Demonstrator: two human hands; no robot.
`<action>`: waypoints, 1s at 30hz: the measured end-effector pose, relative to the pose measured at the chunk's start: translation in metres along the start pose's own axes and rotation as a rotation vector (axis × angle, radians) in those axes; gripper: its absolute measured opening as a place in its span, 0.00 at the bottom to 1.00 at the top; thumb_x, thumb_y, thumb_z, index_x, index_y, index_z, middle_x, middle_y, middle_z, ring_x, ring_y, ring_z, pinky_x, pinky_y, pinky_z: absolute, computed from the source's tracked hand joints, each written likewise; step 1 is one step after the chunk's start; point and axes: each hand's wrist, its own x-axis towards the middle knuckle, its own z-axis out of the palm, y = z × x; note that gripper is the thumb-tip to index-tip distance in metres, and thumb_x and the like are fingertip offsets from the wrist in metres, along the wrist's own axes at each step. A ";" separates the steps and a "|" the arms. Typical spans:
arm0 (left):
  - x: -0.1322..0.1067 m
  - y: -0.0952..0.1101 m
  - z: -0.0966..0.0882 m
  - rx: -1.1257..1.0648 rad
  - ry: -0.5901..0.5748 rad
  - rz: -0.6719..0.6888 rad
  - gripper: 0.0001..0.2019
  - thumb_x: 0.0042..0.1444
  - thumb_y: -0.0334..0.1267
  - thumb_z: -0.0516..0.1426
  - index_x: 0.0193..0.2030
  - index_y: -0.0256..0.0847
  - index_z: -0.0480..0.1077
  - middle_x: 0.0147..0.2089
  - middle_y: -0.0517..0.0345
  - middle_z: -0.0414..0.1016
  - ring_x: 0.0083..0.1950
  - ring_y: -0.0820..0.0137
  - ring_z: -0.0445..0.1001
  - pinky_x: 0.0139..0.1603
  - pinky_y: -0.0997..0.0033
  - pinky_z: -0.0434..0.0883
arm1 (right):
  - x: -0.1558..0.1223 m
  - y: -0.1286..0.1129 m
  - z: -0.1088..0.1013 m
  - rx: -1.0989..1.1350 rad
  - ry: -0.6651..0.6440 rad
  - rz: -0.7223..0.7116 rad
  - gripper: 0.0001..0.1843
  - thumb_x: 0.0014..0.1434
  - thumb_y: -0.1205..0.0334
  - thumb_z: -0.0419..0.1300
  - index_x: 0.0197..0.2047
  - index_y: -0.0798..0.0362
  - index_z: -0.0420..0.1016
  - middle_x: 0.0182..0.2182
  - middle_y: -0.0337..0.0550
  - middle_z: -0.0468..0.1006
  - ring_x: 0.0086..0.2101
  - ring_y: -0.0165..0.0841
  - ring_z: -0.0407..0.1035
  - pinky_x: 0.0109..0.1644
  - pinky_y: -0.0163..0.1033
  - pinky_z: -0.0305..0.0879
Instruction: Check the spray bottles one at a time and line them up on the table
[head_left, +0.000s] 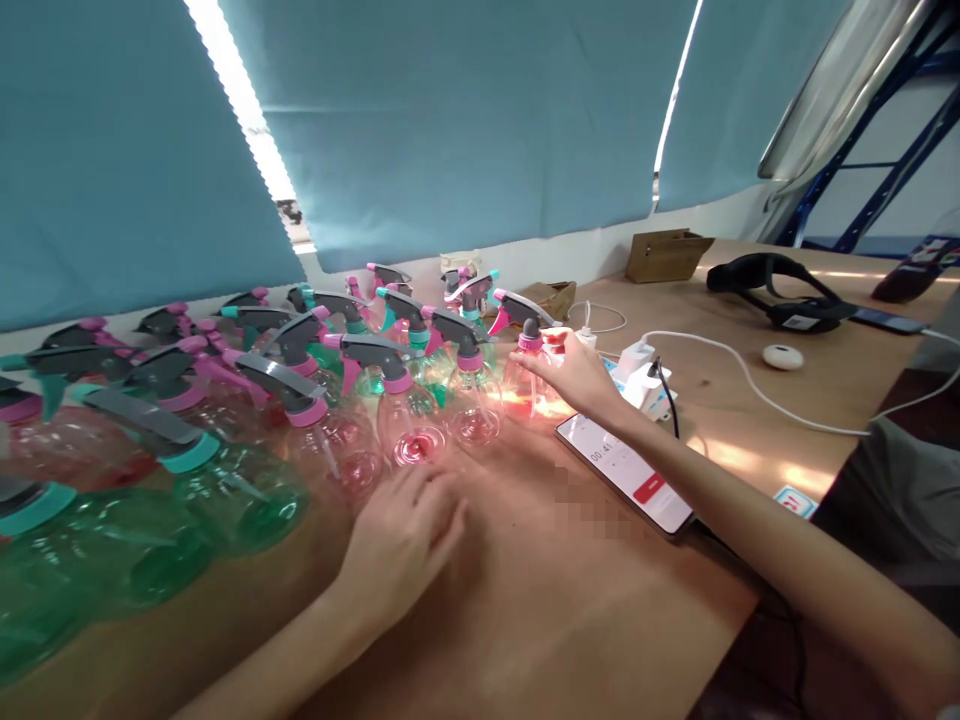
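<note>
My right hand (574,375) reaches forward and grips a pink spray bottle (523,385) with a grey and pink trigger head, at the right end of a crowd of bottles. My left hand (401,535) lies flat on the wooden table (525,620), fingers spread, holding nothing, just in front of another pink spray bottle (409,420). Several more spray bottles, pink ones and green ones (225,490), stand packed together across the left half of the table.
A phone (626,475) showing a timer lies under my right forearm. Behind it are a white power strip (641,385) with cables, a white puck (782,356), a black headset (780,295) and a cardboard box (667,255). Blue blinds cover the windows behind.
</note>
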 end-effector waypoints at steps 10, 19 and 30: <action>0.047 -0.021 -0.027 0.463 -0.259 -0.206 0.21 0.70 0.42 0.51 0.67 0.43 0.62 0.39 0.54 0.79 0.34 0.60 0.78 0.26 0.68 0.63 | 0.010 -0.001 0.011 0.091 0.024 -0.004 0.23 0.55 0.46 0.61 0.42 0.57 0.80 0.41 0.56 0.83 0.42 0.48 0.76 0.47 0.49 0.66; 0.061 -0.024 -0.031 0.549 -0.434 -0.269 0.25 0.70 0.45 0.50 0.70 0.39 0.58 0.36 0.47 0.80 0.35 0.53 0.80 0.26 0.68 0.65 | -0.002 -0.008 -0.007 0.110 0.141 -0.002 0.26 0.54 0.45 0.63 0.45 0.60 0.79 0.43 0.57 0.82 0.44 0.48 0.75 0.50 0.51 0.67; 0.043 -0.022 -0.030 0.405 -0.339 -0.243 0.19 0.70 0.39 0.50 0.65 0.39 0.64 0.46 0.45 0.79 0.37 0.56 0.80 0.28 0.68 0.69 | -0.050 -0.044 -0.048 0.124 0.181 0.020 0.24 0.51 0.41 0.66 0.41 0.53 0.80 0.39 0.51 0.83 0.42 0.47 0.76 0.47 0.50 0.70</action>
